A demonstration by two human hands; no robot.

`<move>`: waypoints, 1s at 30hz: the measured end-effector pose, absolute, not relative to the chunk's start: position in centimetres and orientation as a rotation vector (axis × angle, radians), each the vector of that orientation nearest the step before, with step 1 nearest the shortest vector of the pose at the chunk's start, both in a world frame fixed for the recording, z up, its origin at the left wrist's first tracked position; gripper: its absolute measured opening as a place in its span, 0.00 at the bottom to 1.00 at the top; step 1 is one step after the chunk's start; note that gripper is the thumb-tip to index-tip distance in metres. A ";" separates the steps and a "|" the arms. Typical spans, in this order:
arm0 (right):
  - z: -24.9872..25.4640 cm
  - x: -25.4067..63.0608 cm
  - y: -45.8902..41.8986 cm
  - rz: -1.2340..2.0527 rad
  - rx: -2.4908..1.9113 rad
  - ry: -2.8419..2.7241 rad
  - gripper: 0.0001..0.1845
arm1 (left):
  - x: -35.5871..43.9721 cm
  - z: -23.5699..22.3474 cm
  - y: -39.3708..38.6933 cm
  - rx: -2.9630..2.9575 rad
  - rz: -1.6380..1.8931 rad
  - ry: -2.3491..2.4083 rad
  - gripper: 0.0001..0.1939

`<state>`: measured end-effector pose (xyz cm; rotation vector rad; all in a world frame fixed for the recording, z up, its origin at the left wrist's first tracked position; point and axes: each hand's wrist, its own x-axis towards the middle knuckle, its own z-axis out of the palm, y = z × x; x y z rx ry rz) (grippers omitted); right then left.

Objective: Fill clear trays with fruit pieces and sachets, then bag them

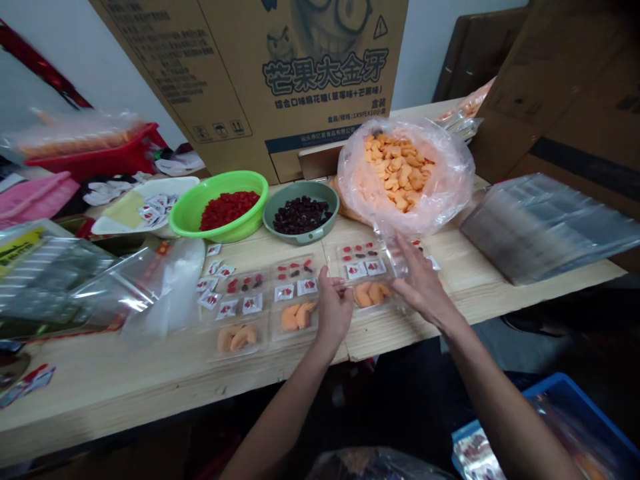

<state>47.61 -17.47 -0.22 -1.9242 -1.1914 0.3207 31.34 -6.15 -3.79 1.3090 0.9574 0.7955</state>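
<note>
Ref.: gray-green bowl (293, 236). Two clear trays (294, 335), front-L of bowl: candies (281, 268), sachets (285, 292), orange pcs (299, 317) in; lids unclear. Third tray (373, 278), front-R of bowl: same, part hidden. L hand (335, 305), fingers curled, at its edge; R hand (421, 280) half-open above; grips: can't tell. Unplaced: bowl's dark candies (302, 215).

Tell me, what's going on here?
Clear trays hold orange pieces and sachets. One person's left hand is between the second and third trays from the left; the right hand is at clear plastic right of there, grip unclear. Behind are a green bowl, a grey-green bowl and an open bag.
</note>
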 end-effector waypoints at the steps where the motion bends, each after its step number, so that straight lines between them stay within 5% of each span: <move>1: 0.2 48.1 -18.1 0.373 -1.845 -1.193 0.46 | 31.2 -3.8 -5.9 1.462 0.803 1.022 0.33; 5: 1.7 48.3 -20.2 0.615 -1.550 -1.106 0.45 | 31.1 -1.9 -6.4 1.728 0.891 1.010 0.24; 10: 1.7 44.5 -20.3 0.869 -1.296 -1.023 0.40 | 32.2 1.9 -9.4 1.025 0.575 0.489 0.13; 18: 1.1 42.2 -18.9 0.971 -1.135 -0.872 0.41 | 32.9 2.6 -10.4 0.642 0.569 0.504 0.16; 30: -0.1 42.1 -19.0 1.028 -0.981 -0.766 0.30 | 33.3 2.9 -11.0 0.605 0.567 0.496 0.14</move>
